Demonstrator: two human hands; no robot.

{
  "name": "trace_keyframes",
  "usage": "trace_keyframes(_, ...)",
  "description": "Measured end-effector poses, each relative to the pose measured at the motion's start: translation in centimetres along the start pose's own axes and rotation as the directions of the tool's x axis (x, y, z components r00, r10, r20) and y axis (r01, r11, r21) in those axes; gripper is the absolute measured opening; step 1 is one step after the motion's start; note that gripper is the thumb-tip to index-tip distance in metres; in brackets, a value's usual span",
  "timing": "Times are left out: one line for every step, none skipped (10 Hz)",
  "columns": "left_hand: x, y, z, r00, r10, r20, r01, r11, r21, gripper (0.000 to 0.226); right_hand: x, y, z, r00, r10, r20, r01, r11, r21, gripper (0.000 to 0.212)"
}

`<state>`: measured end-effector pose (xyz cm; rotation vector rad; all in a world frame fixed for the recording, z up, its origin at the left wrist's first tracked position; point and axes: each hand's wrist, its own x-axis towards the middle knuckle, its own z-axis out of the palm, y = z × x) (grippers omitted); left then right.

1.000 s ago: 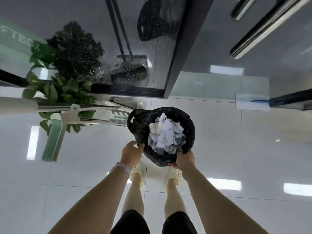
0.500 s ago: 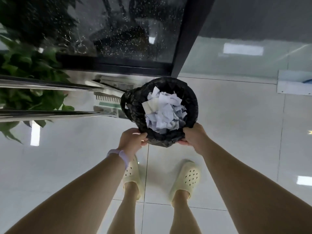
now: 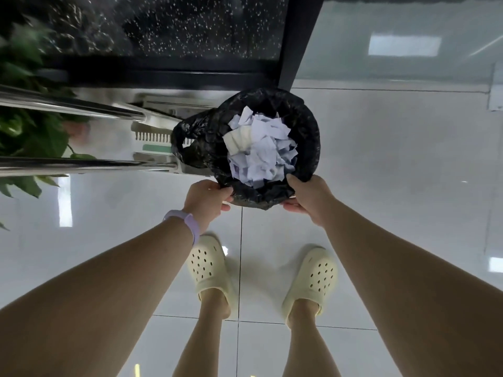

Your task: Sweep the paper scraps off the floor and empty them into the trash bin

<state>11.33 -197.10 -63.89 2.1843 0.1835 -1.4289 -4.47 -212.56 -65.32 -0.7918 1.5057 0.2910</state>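
Both hands on the near rim of the trash bin (image 3: 304, 126), one at each side. Left hand (image 3: 208, 198): fingers curled over the rim edge, pinching the black liner (image 3: 196, 140) against it; thumb side toward the scraps. Right hand (image 3: 309, 194): fingers wrapped over the rim, with more showing beneath it, so it clamps the rim from above and below. Symmetric two-sided grip, likely to keep the bin level and steady, since the load stands proud of the rim.

Paper scraps (image 3: 262, 151): white and pale lilac strips, heaped in the bin mouth, piled slightly above the liner edge. None visible on the floor (image 3: 394, 186) within this view; sweeping looks done, scraps look emptied. What remains is probably setting or settling the bin in place. Cannot tell whether the bin base rests on the floor or is held just clear of it.

Liner slack bunches out to the left of the bin in a loose fold, not tucked. Could snag or slip if the rim is released carelessly.

Beyond the bin, left: dustpan (image 3: 160, 137) with a comb-toothed edge, partly hidden behind the liner; two shiny metal poles (image 3: 81, 165) run out to the left edge, presumably broom and dustpan handles parked close by. Blurred green plant (image 3: 30, 137) at far left. Dark speckled panel (image 3: 190, 28) and dark frame behind.

Lilac wristband (image 3: 186, 223) on the left wrist. Pale yellow clogs (image 3: 208, 265) planted just behind the bin.
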Motion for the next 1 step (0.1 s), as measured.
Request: trace_keyframes(-1.6,0.97,-1.1,0.994,-0.112,-0.012,0.112,0.978,0.178,0.032,-2.62,-0.68,-1.02,0.995,-0.067,-0.079,0.033,0.928,-0.37,0.059)
